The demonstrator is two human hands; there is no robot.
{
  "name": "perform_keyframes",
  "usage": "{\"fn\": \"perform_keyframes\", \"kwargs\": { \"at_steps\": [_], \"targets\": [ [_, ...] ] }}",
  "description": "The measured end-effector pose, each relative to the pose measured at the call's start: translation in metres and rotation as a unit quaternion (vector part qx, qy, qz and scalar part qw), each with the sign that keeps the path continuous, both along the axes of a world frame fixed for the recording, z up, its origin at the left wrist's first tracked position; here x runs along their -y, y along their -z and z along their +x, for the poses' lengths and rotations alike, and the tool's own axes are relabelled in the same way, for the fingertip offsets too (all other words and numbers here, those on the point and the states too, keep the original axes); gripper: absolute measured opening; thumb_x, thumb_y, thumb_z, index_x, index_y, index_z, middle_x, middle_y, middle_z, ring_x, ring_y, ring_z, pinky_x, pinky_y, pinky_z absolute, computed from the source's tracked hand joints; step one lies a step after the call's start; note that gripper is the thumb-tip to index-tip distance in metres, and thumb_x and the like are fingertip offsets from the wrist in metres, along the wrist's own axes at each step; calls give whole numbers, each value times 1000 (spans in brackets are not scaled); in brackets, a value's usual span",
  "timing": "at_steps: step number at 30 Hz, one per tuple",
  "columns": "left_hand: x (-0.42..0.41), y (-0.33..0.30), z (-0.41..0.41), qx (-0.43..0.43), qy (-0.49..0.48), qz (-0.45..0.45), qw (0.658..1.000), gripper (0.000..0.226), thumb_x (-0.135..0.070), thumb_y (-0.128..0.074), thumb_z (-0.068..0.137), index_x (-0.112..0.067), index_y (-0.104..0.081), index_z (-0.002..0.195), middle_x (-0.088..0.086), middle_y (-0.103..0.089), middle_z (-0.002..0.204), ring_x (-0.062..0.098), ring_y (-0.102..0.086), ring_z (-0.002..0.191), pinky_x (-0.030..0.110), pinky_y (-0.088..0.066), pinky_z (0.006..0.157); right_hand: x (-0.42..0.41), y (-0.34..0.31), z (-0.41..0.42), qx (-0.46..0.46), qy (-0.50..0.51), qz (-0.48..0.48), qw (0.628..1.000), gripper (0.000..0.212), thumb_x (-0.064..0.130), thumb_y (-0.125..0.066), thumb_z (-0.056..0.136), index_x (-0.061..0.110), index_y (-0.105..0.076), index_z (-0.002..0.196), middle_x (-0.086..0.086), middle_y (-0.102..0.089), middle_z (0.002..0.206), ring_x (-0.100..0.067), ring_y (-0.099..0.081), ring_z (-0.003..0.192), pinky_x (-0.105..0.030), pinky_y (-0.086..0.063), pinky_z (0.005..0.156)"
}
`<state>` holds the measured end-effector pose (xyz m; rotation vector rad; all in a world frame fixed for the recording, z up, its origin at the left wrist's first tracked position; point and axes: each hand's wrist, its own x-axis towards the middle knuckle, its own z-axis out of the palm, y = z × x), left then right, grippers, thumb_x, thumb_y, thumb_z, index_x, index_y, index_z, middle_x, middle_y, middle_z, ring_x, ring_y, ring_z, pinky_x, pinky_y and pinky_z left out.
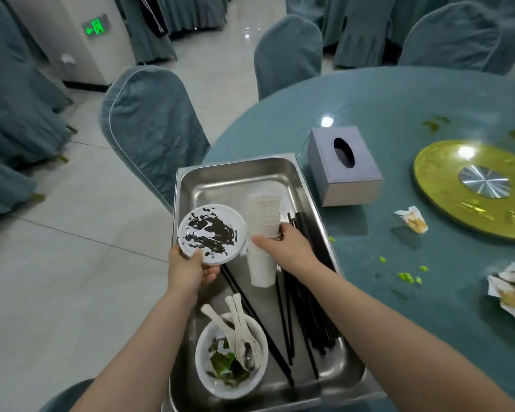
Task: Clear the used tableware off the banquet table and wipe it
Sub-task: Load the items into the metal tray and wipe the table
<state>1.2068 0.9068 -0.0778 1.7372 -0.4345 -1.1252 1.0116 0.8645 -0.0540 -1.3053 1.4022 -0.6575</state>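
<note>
A steel tray (235,176) sits on the near left edge of the round teal table (399,108). My left hand (189,267) grips a small white plate (211,233) smeared with dark sauce, held over the tray's left side. My right hand (283,245) grips a stack of white paper cups (263,221) lying inside the tray. In the tray's near end stands a white bowl (205,364) with greens and three white spoons (240,325). Several black chopsticks (306,316) lie along the tray's right side.
A grey tissue box (344,165) stands beside the tray. A yellow turntable (440,179) lies to the right. Crumpled napkins (412,218) and green food scraps (406,276) litter the tabletop. Covered chairs (152,126) ring the table on a tiled floor.
</note>
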Motion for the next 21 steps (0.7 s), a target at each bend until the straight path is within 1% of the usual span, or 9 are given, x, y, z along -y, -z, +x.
{"fn": "perform_keyframes", "kwargs": {
  "at_steps": [2, 4, 5, 8, 11, 13, 15, 18, 21],
  "targets": [
    [12, 7, -1, 5, 1, 3, 1000, 26, -13, -42, 100, -11, -38, 126, 21, -66, 89, 15, -65, 42, 19, -48, 36, 2, 8, 6, -21, -7, 27, 999, 38, 48, -70, 75, 29, -61, 106, 12, -67, 103, -6, -63, 91, -27, -52, 79],
    [20, 12, -4, -2, 7, 14, 1000, 31, -13, -41, 101, -11, -37, 131, 24, -66, 95, 16, -65, 42, 19, -49, 36, 1, 16, 9, -48, -18, 53, 997, 24, 49, -68, 76, 31, -64, 91, 9, -69, 96, -8, -64, 85, -31, -55, 78],
    [22, 14, -6, -9, 7, 20, 1000, 34, -13, -41, 101, -12, -34, 134, 24, -65, 99, 16, -65, 42, 19, -49, 37, 0, 20, 10, -64, -22, 64, 996, 24, 50, -67, 76, 29, -64, 87, 7, -69, 92, -9, -65, 83, -31, -56, 77],
    [26, 22, -10, -47, 1, 33, 998, 38, -12, -42, 101, -10, -32, 137, 26, -63, 107, 17, -66, 44, 20, -51, 40, -2, 27, 11, -115, -16, 77, 990, 46, 55, -66, 74, 17, -62, 100, 1, -67, 96, -13, -63, 82, -30, -53, 70],
    [26, 23, -11, -90, 7, 48, 995, 39, -7, -41, 100, -8, -34, 138, 24, -65, 95, 24, -68, 61, 24, -55, 47, -4, 27, 8, -160, -2, 56, 986, 62, 53, -66, 77, 8, -46, 115, -2, -59, 105, -17, -57, 85, -27, -42, 64],
    [25, 20, -12, -114, 26, 58, 991, 36, -7, -40, 101, -5, -36, 137, 22, -64, 87, 27, -65, 72, 30, -57, 61, -7, 26, 2, -163, -1, 36, 986, 53, 47, -66, 79, 11, -44, 111, 2, -57, 98, -11, -55, 79, -26, -40, 58],
    [20, 12, -12, -138, 39, 71, 987, 35, -9, -39, 102, 0, -38, 135, 24, -62, 89, 30, -64, 79, 35, -51, 77, -11, 24, -5, -166, -10, 20, 986, 43, 42, -64, 81, 14, -45, 108, 6, -55, 88, -6, -52, 73, -23, -39, 55],
    [10, -4, -11, -148, 48, 92, 984, 36, -13, -38, 103, 2, -38, 136, 32, -59, 113, 38, -60, 103, 38, -47, 85, -21, 18, -16, -177, -17, -10, 984, 32, 40, -61, 84, 20, -48, 106, 7, -56, 85, -6, -54, 75, -23, -41, 59],
    [-4, -25, -15, -164, 55, 83, 981, 34, -12, -39, 102, 2, -41, 133, 32, -56, 124, 36, -58, 105, 37, -46, 87, -38, 9, -33, -156, 13, -52, 986, 23, 36, -62, 85, 25, -54, 104, 13, -59, 85, 1, -53, 76, -15, -38, 59]
  ]
}}
